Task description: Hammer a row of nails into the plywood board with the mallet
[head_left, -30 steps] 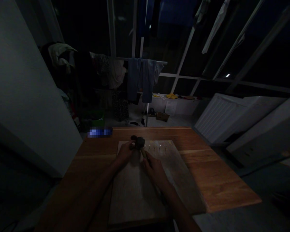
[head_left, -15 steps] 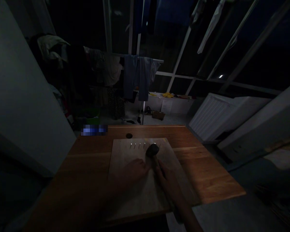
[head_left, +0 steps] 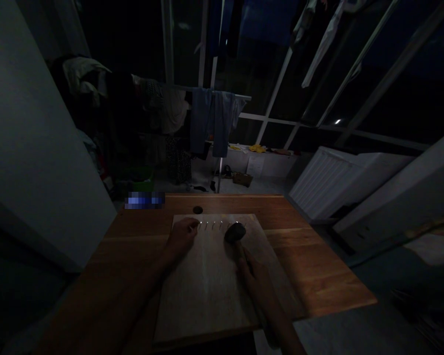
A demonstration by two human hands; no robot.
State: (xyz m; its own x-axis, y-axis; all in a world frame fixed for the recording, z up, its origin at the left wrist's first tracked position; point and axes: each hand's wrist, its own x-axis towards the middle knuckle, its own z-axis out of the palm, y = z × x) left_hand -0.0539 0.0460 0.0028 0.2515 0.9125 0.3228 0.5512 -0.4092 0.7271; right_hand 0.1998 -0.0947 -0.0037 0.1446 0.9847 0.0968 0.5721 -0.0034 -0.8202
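A pale wooden board (head_left: 207,281) lies on a brown wooden table (head_left: 311,266). Several nails (head_left: 214,225) stand in a row near the board's far edge. My right hand (head_left: 255,276) is closed around the handle of a hammer (head_left: 234,232), whose dark head hangs just above the right end of the nail row. My left hand (head_left: 183,234) rests on the board at the left end of the row, fingers curled at the leftmost nail. The dim light hides whether those fingers pinch the nail.
A small dark round thing (head_left: 197,209) lies on the table beyond the board. Past the table stand a drying rack with hanging clothes (head_left: 210,118), a white ribbed panel (head_left: 318,182), a white wall at left (head_left: 29,148) and dark windows.
My left hand moved from the middle of the board forward to the left end of the nail row. The hammer stayed near the right end of the row.
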